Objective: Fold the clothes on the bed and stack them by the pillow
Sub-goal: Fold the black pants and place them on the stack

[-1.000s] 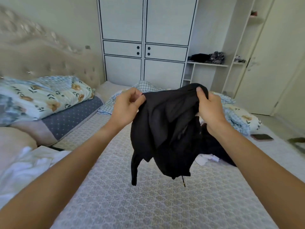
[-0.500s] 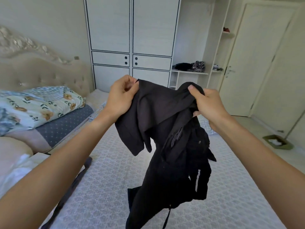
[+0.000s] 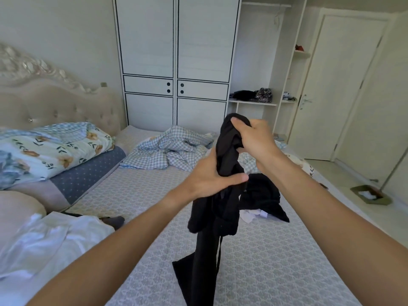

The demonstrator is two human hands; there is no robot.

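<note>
Head view: one black garment [image 3: 220,208] hangs in the air above the bed [image 3: 276,261], bunched at the top, its lower end trailing down to the bottom edge of the picture.
Right hand [image 3: 254,140]: fingers curled tight round the garment's top bunch.
Left hand [image 3: 212,180]: lower, just beneath the right, wrapped round the gathered cloth with the thumb laid across its front.
Other clothes: a second dark piece [image 3: 262,195] lies crumpled on the bed behind; white cloth [image 3: 44,241] lies at the left.
Bedding: checked quilt [image 3: 172,149] heaped at the far end; floral pillow [image 3: 50,149] by the headboard [image 3: 55,104].
Room: white wardrobe [image 3: 176,62] beyond.
</note>
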